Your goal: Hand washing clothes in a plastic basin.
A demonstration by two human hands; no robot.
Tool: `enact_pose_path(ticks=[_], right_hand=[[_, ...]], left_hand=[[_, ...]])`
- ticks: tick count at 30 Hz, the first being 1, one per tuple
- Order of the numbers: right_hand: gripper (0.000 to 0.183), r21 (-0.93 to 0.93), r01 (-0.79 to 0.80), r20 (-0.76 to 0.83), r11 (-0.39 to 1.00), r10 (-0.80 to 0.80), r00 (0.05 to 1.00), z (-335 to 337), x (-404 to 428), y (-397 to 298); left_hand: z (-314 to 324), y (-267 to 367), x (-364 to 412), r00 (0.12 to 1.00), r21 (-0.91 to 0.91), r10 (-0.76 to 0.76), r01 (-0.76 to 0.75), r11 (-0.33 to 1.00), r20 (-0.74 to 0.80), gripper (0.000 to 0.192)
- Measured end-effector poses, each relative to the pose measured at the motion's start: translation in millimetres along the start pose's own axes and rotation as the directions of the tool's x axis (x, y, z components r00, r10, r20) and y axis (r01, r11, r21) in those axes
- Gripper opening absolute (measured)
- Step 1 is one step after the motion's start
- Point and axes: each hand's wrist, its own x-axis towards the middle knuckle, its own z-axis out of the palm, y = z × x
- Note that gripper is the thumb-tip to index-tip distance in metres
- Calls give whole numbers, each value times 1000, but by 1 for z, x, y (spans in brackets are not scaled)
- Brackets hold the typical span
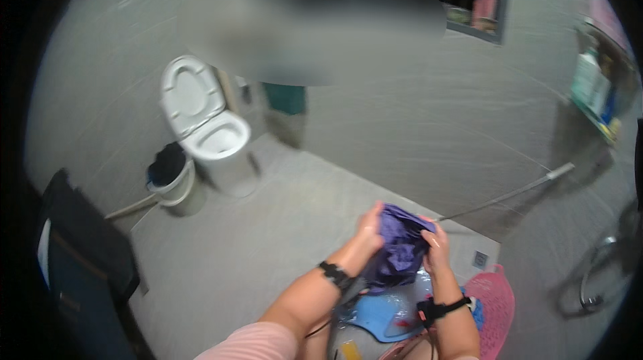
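Observation:
A wet-looking purple cloth (399, 247) is stretched between my two hands near the lower middle of the view. My left hand (370, 229) grips its left edge, and my right hand (436, 245) grips its upper right edge. Both wrists wear black straps with small devices. Below the cloth lies a blue plastic board or basin part (377, 316), with clear water or plastic around it; which one cannot be told. A pink plastic washboard or mat (495, 304) with small holes lies to the right, partly behind my right forearm. A yellow block (350, 350) is at the bottom edge.
A white toilet (221, 136) with raised lid stands at the left, beside a lined waste bucket (181, 184). A long-handled pole (507, 196) leans on the wall. A floor drain (480, 259) is near the corner. A shelf with bottles (585, 76) hangs at right; dark furniture (90, 259) stands left.

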Motion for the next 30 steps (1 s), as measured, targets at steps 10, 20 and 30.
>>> enact_pose_path(ticks=[10, 20, 30], right_hand=[[35, -666, -2, -363, 746, -322, 874, -10, 27, 34], [35, -694, 282, -179, 662, -538, 824, 23, -7, 41], [32, -524, 262, -32, 811, -326, 945, 36, -12, 64]], left_hand=[[34, -85, -49, 962, 368, 261, -270, 890, 76, 34], [-28, -85, 14, 871, -67, 279, -276, 959, 405, 32], [-46, -62, 21, 998, 394, -54, 42, 918, 20, 26]])
